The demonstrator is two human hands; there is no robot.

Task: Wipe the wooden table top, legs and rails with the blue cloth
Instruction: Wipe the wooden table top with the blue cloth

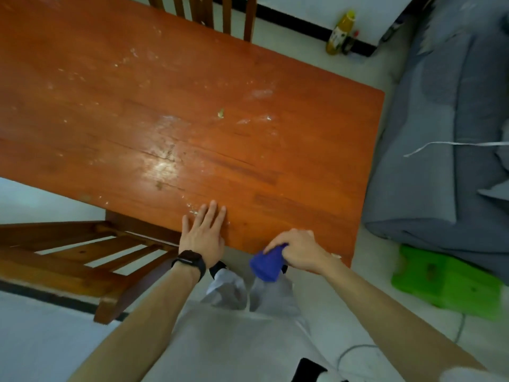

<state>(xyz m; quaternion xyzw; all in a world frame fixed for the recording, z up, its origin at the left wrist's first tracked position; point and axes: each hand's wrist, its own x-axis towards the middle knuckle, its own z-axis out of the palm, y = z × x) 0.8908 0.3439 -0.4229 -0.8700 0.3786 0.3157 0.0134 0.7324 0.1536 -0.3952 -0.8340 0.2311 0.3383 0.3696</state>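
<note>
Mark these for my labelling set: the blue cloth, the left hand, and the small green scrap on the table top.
blue cloth (265, 267): head view, middle of the bunched hanging part.
left hand (203, 232): head view, back of the hand.
green scrap (220, 113): head view, its centre.

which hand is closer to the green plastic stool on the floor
Right. The right hand, gripping the blue cloth, is left of the green plastic stool; the left hand lies flat farther left.

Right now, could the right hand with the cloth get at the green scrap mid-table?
Probably yes: nothing stands on the table top between the right hand, gripping the blue cloth, and the green scrap.
</note>
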